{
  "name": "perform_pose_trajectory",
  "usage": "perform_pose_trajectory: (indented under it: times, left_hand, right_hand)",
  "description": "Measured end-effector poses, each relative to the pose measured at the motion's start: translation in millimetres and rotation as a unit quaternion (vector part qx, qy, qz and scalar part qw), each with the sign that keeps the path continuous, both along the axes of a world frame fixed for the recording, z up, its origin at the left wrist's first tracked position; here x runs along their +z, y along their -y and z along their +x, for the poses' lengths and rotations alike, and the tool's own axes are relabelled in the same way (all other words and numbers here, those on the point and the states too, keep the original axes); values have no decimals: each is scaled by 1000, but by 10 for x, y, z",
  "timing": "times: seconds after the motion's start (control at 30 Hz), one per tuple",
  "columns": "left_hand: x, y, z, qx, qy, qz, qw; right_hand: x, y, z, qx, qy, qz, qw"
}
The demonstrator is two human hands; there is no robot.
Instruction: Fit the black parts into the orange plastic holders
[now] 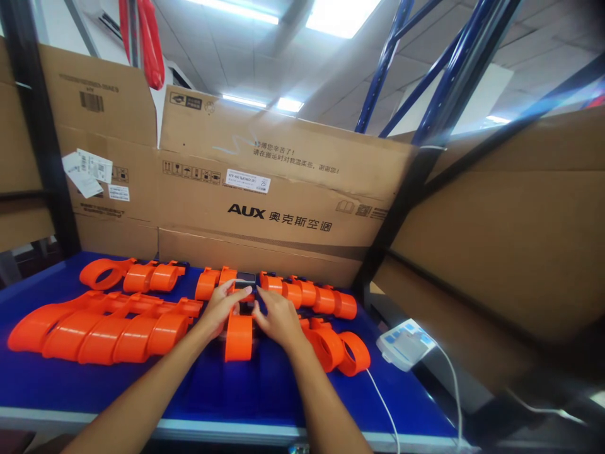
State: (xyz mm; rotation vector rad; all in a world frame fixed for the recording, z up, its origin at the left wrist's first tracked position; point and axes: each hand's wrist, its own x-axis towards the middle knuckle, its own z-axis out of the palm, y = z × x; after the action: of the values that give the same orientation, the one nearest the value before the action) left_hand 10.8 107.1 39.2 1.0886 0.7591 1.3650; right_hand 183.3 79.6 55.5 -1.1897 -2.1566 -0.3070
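My left hand and my right hand meet over the middle of a blue table. Both pinch a small dark block that sits among orange plastic band-like parts. An orange band lies just under and between the hands. A row of orange bands stretches to the right behind my right hand. Two more orange loops lie at the right of my right wrist. The fingers of both hands are curled together at the block.
Several orange bands lie in rows at the left. Large cardboard boxes wall the back and right side. A white power strip with a cable rests at the table's right edge. Blue rack posts rise behind.
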Motion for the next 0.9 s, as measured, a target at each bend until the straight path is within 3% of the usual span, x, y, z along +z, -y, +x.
perform_pose_trajectory:
  times: [0.17, 0.37, 0.53, 0.6, 0.73, 0.9]
  left_hand:
    - [-9, 2, 12, -3, -41, 36, 998]
    - [14, 33, 0, -5, -24, 35, 999]
    - [46, -14, -90, -36, 50, 13, 998]
    - [50, -39, -113, -18, 64, 7, 998]
    - [57, -69, -130, 29, 81, -20, 996]
    - [81, -68, -175, 0, 107, -34, 994]
  right_hand:
    - [44, -4, 71, 28, -66, 2, 997]
    - [-1, -26, -5, 50, -122, -41, 990]
    - [58, -50, 31, 66, -284, -74, 954]
    - [84, -75, 63, 68, -317, -77, 943]
    - [60, -130, 104, 71, -255, -114, 957]
    - [-7, -146, 173, 29, -124, -147, 981]
